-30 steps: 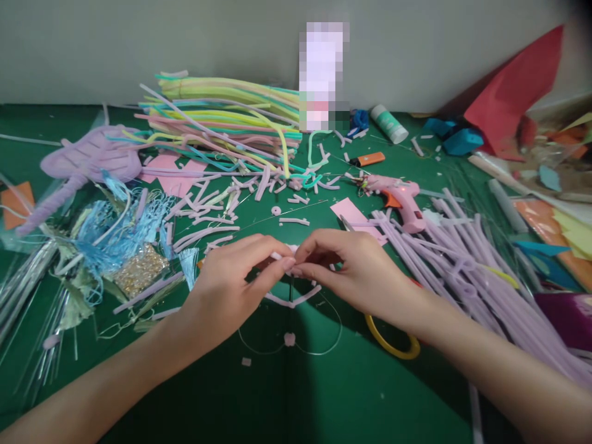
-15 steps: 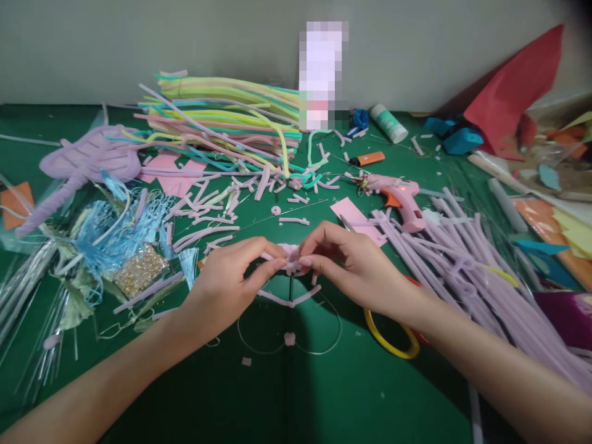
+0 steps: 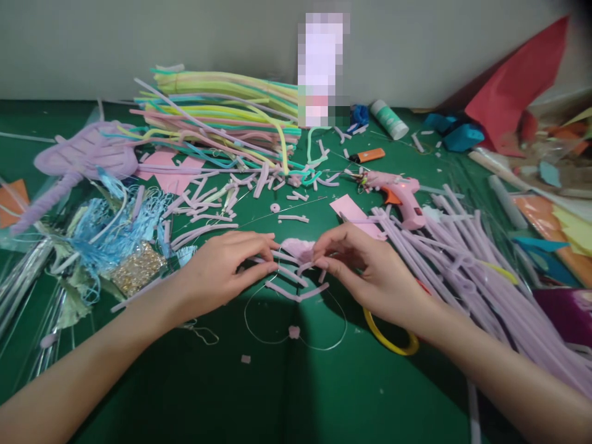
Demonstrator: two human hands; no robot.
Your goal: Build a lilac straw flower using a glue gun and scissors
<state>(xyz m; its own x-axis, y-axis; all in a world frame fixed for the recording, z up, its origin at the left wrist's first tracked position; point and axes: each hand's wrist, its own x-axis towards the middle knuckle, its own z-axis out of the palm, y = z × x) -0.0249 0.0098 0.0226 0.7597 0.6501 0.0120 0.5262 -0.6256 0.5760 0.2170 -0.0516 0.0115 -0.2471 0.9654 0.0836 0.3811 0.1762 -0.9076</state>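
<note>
A small pale purple fuzzy piece (image 3: 297, 249) is pinched at its right side by my right hand (image 3: 356, 265). To its left, my left hand (image 3: 231, 265) has its fingertips closed around short purple stems and a thin wire; how they join is too small to tell. Below the hands lies a V-shaped purple stem (image 3: 299, 298). A loop of thin wire (image 3: 346, 327) hangs or lies beneath, with a small pink bead-like piece (image 3: 294, 332) at its bottom middle.
A pink glue gun (image 3: 407, 194) and long purple stems (image 3: 462, 265) are at the right, near yellow-handled scissors (image 3: 388, 339). Coloured stems (image 3: 222, 105) lie at the back. Blue tassels (image 3: 134, 209) and a bag of gold beads (image 3: 139, 268) are at the left. Cut pieces are scattered between.
My hands have moved apart. The fuzzy piece has shifted slightly right with my right hand, and my left fingers have left it. Purple stems between the hands now show more.
</note>
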